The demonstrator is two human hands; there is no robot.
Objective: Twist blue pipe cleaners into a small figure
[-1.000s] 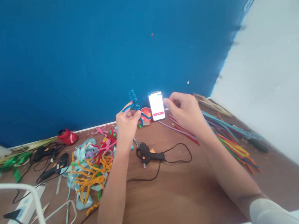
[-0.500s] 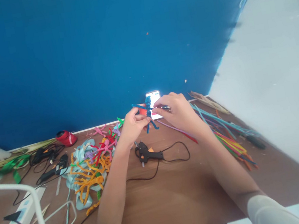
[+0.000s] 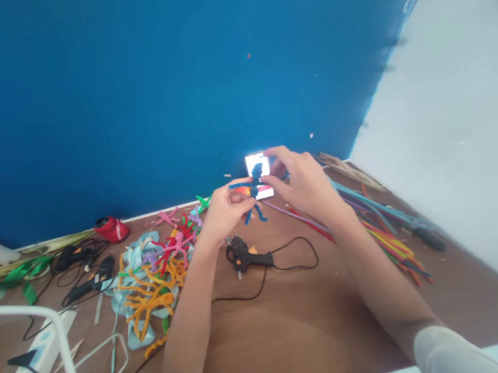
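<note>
A small blue pipe-cleaner figure (image 3: 257,172) with thin arms and legs is held up in front of a lit phone (image 3: 269,190). My left hand (image 3: 226,213) pinches its lower body between thumb and fingers, with the legs hanging below. My right hand (image 3: 301,180) is close to the figure's right side, thumb and index finger spread apart. The thumb tip is near the figure's body; whether it touches cannot be made out. Below the hands, a black glue gun (image 3: 246,256) lies on the brown table (image 3: 275,336).
Left of my forearm lies a heap of pipe-cleaner figures (image 3: 153,296) and pale blue ribbon. Further left are more glue guns (image 3: 92,281), a red roll (image 3: 111,230) and a white power strip (image 3: 34,366). Loose coloured pipe cleaners (image 3: 391,242) lie at right. A blue wall (image 3: 164,86) stands behind.
My right hand's thumb and index finger have parted from their pinch at the figure, the index finger lifting. The figure has shifted slightly right, its arms now stretched out sideways.
</note>
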